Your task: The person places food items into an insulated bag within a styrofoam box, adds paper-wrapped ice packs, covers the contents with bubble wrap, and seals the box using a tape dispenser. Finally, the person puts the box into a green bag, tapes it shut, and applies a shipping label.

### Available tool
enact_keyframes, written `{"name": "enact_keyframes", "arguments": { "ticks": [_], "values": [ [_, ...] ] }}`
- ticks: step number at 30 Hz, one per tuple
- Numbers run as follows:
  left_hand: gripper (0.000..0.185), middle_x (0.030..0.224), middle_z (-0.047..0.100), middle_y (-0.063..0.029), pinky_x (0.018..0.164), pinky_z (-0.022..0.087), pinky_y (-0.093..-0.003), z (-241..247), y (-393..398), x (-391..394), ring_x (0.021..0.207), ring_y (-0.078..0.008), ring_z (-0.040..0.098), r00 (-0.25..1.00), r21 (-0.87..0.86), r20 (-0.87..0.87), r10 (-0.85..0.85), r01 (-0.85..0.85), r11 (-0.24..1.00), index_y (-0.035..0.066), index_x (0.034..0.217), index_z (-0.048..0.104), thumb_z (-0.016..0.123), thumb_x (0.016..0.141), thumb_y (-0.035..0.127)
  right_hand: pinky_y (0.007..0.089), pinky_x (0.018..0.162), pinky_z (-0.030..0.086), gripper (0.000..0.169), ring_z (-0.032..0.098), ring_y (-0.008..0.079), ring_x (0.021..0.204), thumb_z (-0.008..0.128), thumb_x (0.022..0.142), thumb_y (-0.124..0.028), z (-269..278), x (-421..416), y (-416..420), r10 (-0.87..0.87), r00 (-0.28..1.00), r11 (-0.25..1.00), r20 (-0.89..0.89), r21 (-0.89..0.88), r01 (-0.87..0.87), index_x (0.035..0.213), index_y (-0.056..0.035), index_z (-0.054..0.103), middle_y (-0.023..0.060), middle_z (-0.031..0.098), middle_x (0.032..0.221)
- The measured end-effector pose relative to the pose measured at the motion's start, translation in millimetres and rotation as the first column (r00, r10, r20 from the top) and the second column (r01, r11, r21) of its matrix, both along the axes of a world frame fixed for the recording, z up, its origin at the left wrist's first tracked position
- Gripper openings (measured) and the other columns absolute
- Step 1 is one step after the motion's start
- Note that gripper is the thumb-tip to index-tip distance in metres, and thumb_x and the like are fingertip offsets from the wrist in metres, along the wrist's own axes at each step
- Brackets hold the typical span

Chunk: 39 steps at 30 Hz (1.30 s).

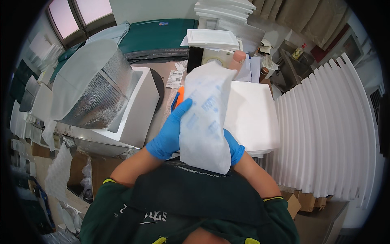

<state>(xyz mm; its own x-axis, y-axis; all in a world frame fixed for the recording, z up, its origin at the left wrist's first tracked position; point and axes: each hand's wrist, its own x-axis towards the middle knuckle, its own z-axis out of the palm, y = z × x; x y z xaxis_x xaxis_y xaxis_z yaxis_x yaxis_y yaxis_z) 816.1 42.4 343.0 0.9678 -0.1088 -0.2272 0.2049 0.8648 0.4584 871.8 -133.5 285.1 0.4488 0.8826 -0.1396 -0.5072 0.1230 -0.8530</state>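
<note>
A long white wrapped packet (204, 128), with faint blue print showing through its wrapping, is held upright in front of my chest. My left hand (169, 134), in a blue glove, grips its left side with the thumb on the near face. Around its right edge goes my gloved right hand (234, 148), whose fingers are hidden behind the packet. To the left, a silver foil-lined insulating bag (103, 91) stands in a white foam box (137, 122). A stack of white sheets (253, 119) lies just right of the packet.
Many white foam lids (326, 131) stand in a row at the right. Behind the packet are a black phone (195, 59), a pink bottle (237, 61) and a roll of tape (214, 60). A printed label (174, 79) and an orange-handled tool (180, 96) lie left of it.
</note>
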Motion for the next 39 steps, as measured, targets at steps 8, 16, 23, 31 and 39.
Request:
{"name": "enact_keyframes", "arguments": {
  "ticks": [8,16,23,31,39],
  "values": [
    [0.058,0.126,0.052,-0.0148,0.099,0.042,-0.0415,10.0,23.3,9.6,0.113,-0.0267,0.054,0.974,0.060,0.133,0.182,-0.191,0.980,0.006,0.134,0.040,0.043,0.094,0.047,0.0307,0.089,0.046,0.035,0.059,0.0199,0.103,0.051,0.092,-0.015,40.6,-24.5,-23.7,0.055,0.998,0.974,0.027,-0.221,-0.048,0.124,-0.0006,0.053,0.0097,0.061,0.114],
    [0.059,0.132,0.047,-0.0144,0.098,0.043,-0.0414,5.8,7.0,-11.7,0.118,-0.0275,0.050,0.990,-0.012,0.141,-0.007,0.009,1.000,0.004,0.139,0.031,0.050,0.092,0.035,0.0382,0.069,0.049,0.021,0.059,0.0328,0.075,0.055,0.073,-0.001,39.8,10.8,-25.5,-0.043,0.136,0.818,0.990,-0.043,0.574,0.092,-0.0035,0.064,0.0160,0.061,0.083],
    [0.083,0.135,0.042,-0.0151,0.103,0.037,-0.0374,8.0,4.2,-19.7,0.124,-0.0260,0.043,0.937,0.554,0.216,-0.276,0.115,0.825,0.002,0.143,0.020,0.068,0.079,0.024,0.0370,0.070,0.051,0.032,0.063,0.0323,0.084,0.065,0.075,-0.014,33.5,-2.0,-13.1,-0.380,0.123,0.715,0.917,0.207,0.668,0.105,-0.0032,0.063,0.0166,0.065,0.096],
    [0.085,0.137,0.040,-0.0142,0.105,0.033,-0.0371,6.0,2.1,-20.7,0.127,-0.0261,0.039,0.939,0.458,0.158,-0.305,0.204,0.865,0.004,0.145,0.019,0.069,0.078,0.024,0.0339,0.076,0.051,0.034,0.064,0.0262,0.086,0.063,0.081,-0.016,41.8,17.9,-53.8,-0.132,0.302,0.728,0.944,-0.115,0.676,0.112,-0.0009,0.060,0.0122,0.066,0.104],
    [0.088,0.136,0.041,-0.0147,0.105,0.033,-0.0370,6.0,-0.4,-24.9,0.126,-0.0244,0.041,0.853,0.754,0.147,-0.500,0.231,0.615,0.003,0.143,0.024,0.075,0.075,0.027,0.0254,0.077,0.049,0.026,0.060,0.0113,0.085,0.060,0.089,-0.019,117.9,19.6,-57.8,-0.472,0.801,0.853,0.368,-0.039,0.520,0.105,0.0006,0.061,0.0059,0.064,0.094]
  ]
}}
